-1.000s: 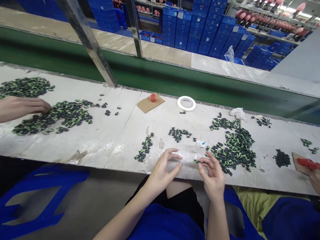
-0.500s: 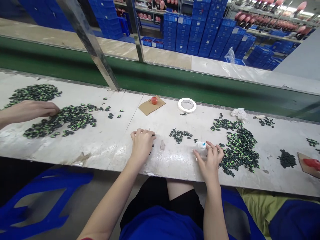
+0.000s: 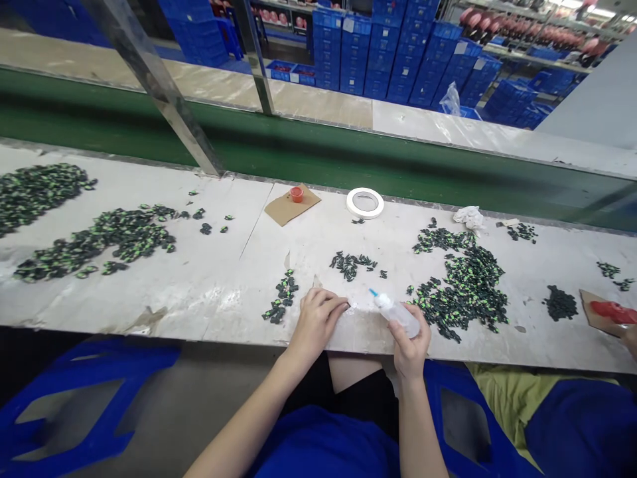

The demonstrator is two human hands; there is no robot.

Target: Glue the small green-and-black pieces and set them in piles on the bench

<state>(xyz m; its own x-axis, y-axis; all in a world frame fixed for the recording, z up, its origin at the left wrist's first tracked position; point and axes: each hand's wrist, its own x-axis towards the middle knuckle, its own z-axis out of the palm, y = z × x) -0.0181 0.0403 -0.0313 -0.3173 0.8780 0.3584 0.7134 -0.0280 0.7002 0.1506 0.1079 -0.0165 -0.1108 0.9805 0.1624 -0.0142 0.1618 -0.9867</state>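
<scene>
My right hand [image 3: 413,342] is closed around a translucent squeeze bottle [image 3: 402,317] with a white cap and a thin blue tip. The bottle is tilted, its tip pointing up and left toward my other hand. My left hand [image 3: 321,317] rests low over the white table, thumb and fingers pinched on a small dark piece [image 3: 348,305], mostly hidden by the fingertips. Just left of that hand lies a small cluster of black-and-green pieces [image 3: 283,297]. Beyond both hands is a loose group of slim dark pieces [image 3: 351,264].
Large heaps of black-and-green pieces lie right [image 3: 465,282] and left [image 3: 109,238]. At the back are a tape roll [image 3: 352,204] and a red cup [image 3: 296,194] on cardboard [image 3: 281,212]. A metal post [image 3: 174,113] rises behind. Another person's hand [image 3: 631,340] shows at the right edge.
My right hand has picked up the bottle and tilted it. My left hand has moved right from the small cluster, uncovering it. The other person's hand at the left has gone from view.
</scene>
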